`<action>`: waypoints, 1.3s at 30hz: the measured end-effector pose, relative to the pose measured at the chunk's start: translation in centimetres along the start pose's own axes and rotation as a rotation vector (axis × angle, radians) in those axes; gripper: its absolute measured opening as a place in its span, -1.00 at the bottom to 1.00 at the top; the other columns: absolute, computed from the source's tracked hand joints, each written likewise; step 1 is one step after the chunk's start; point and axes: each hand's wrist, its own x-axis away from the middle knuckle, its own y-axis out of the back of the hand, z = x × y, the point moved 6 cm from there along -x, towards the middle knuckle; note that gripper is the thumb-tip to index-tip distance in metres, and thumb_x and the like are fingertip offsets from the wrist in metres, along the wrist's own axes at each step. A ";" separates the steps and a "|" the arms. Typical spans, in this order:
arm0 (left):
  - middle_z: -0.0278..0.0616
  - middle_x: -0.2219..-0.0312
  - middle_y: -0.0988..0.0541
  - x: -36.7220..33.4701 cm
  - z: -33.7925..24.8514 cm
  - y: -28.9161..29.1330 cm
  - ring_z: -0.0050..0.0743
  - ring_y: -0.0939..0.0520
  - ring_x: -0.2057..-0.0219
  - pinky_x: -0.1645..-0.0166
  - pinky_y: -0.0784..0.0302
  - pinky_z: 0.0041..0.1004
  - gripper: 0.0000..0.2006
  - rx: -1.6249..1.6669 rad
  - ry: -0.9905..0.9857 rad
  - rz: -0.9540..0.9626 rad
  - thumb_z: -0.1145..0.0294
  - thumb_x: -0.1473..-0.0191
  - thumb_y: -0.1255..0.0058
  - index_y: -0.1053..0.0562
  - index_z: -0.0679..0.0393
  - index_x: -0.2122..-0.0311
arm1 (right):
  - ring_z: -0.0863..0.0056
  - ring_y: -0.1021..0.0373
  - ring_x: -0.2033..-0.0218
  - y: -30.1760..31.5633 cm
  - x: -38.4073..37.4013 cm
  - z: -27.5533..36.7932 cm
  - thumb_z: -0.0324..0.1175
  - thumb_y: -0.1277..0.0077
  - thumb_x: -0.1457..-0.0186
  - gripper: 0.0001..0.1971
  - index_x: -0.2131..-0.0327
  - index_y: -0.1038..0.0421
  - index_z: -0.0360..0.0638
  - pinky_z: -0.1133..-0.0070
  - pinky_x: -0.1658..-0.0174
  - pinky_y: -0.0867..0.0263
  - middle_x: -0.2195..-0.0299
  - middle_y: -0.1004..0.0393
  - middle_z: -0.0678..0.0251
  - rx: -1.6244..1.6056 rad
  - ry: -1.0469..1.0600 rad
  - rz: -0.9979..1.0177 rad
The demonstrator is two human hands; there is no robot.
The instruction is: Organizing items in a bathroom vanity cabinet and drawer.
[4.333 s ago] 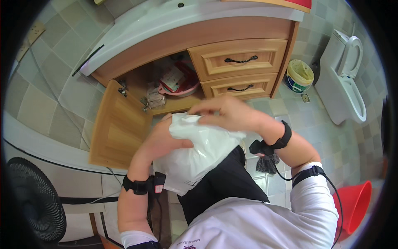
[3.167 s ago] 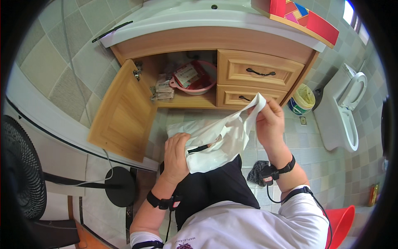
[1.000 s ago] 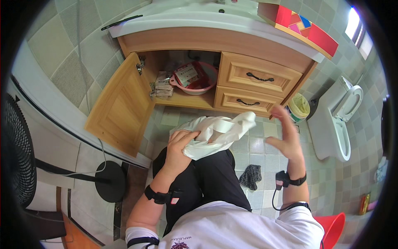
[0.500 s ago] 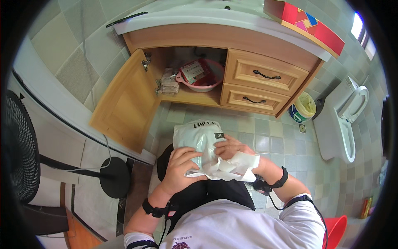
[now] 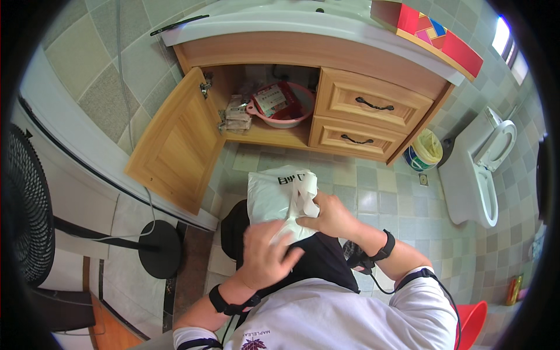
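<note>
A white plastic bag [image 5: 271, 195] with dark printing rests over my lap, in front of the open vanity cabinet. Its top is gathered into a loose twist of plastic on the right side. My right hand [image 5: 330, 216] grips that gathered plastic between thumb and fingers. At the bag's near left edge is my left hand [image 5: 269, 256], fingers spread and slightly blurred, thumb pointing right. It does not appear to hold anything. What the bag contains is hidden.
The wooden cabinet door [image 5: 178, 143] stands open on the left. Inside sit a pink basin [image 5: 286, 122] holding a red packet, and several small packages [image 5: 238, 115]. A black fan [image 5: 29, 204] is at left; a bucket [image 5: 424, 153] and toilet [image 5: 475, 175] are at right.
The bag's loose plastic has swung from the near right up over the bag, with my right hand now gripping it. My left hand has come off the bag's side and moved nearer, fingers spreading.
</note>
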 end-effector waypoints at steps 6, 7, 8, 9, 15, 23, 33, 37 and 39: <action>0.10 -0.11 -0.33 0.2 -1.3 -5.0 0.01 -0.31 -0.20 -0.27 -0.01 0.13 -0.12 -0.154 -0.182 0.508 0.10 0.31 -0.36 -0.25 0.23 -0.15 | -0.10 -0.46 0.24 -0.3 -0.5 0.1 -0.30 -0.25 0.11 -0.43 0.05 -0.25 -0.35 0.25 0.21 -0.40 0.33 -0.53 -0.10 -0.013 0.034 0.053; 0.13 -0.09 -0.35 0.4 -0.3 -5.8 0.01 -0.31 -0.20 -0.26 0.00 0.15 -0.07 -0.197 -0.105 0.556 0.10 0.34 -0.36 -0.21 0.24 -0.17 | -0.09 -0.46 0.23 -0.4 -0.5 0.0 -0.33 -0.24 0.11 -0.37 -0.02 -0.20 -0.36 0.26 0.20 -0.40 0.32 -0.53 -0.09 0.012 0.008 0.069; 0.13 -0.09 -0.35 0.6 0.0 -6.2 0.01 -0.31 -0.20 -0.26 0.00 0.15 -0.07 -0.196 -0.107 0.558 0.10 0.34 -0.36 -0.21 0.24 -0.17 | -0.09 -0.46 0.23 -0.5 -0.3 0.0 -0.33 -0.24 0.11 -0.37 -0.02 -0.20 -0.36 0.26 0.20 -0.40 0.32 -0.53 -0.09 0.011 0.006 0.067; 0.16 -0.08 -0.35 0.6 0.3 -6.6 0.00 -0.31 -0.21 -0.25 -0.02 0.15 -0.04 -0.232 -0.086 0.568 0.10 0.34 -0.37 -0.18 0.26 -0.19 | -0.08 -0.47 0.21 -0.4 -0.1 0.1 -0.34 -0.24 0.11 -0.32 -0.07 -0.16 -0.35 0.26 0.19 -0.40 0.30 -0.52 -0.10 -0.022 0.021 0.055; 0.11 -0.05 -0.39 0.5 0.6 -8.1 -0.10 -0.38 -0.15 -0.14 -0.18 0.00 -0.10 -0.392 -0.136 0.521 0.23 0.27 -0.29 -0.16 0.31 -0.21 | 0.12 -0.43 0.05 1.2 1.1 -0.5 -0.33 -0.28 0.09 -0.10 -0.26 0.04 -0.29 0.41 0.03 -0.35 0.10 -0.45 -0.07 -0.154 0.019 0.100; 0.02 0.12 -0.44 -0.3 2.8 -7.4 -0.14 -0.45 0.06 -0.03 -0.29 -0.18 -0.36 -0.371 -0.013 0.423 0.36 0.21 -0.18 -0.34 0.36 -0.05 | 0.15 -0.15 -0.22 4.3 1.6 3.9 -0.39 -0.34 0.27 -0.04 -0.25 -0.05 -0.22 0.28 -0.18 -0.17 -0.16 -0.22 -0.01 0.027 0.504 0.042; 0.00 0.18 -0.43 -1.1 4.1 -6.8 -0.03 -0.45 0.16 0.06 -0.39 -0.22 -0.54 -0.138 0.144 0.415 0.39 0.28 -0.23 -0.45 0.38 0.19 | 0.13 -0.13 -0.23 0.0 -0.6 1.7 -0.42 -0.20 0.25 -0.21 -0.16 -0.18 -0.26 0.19 -0.27 -0.02 -0.13 -0.27 0.04 0.415 0.701 0.129; 0.04 0.10 -0.40 -1.2 4.3 -6.0 0.05 -0.43 0.08 -0.02 -0.37 -0.16 -0.42 -0.052 0.216 0.396 0.38 0.30 -0.32 -0.40 0.38 0.10 | 0.14 -0.31 -0.06 0.0 -1.3 2.4 -0.46 -0.05 0.21 -0.46 0.02 -0.35 -0.36 0.31 -0.15 -0.18 0.08 -0.45 0.08 0.465 0.803 0.015; 0.08 0.06 -0.38 -1.4 3.8 -5.4 0.10 -0.42 0.04 -0.06 -0.35 -0.12 -0.34 -0.003 0.260 0.404 0.36 0.32 -0.36 -0.36 0.38 0.04 | 0.15 -0.33 -0.03 0.1 -1.7 2.6 -0.47 -0.06 0.23 -0.48 0.07 -0.38 -0.36 0.32 -0.12 -0.20 0.11 -0.46 0.10 0.484 0.792 0.037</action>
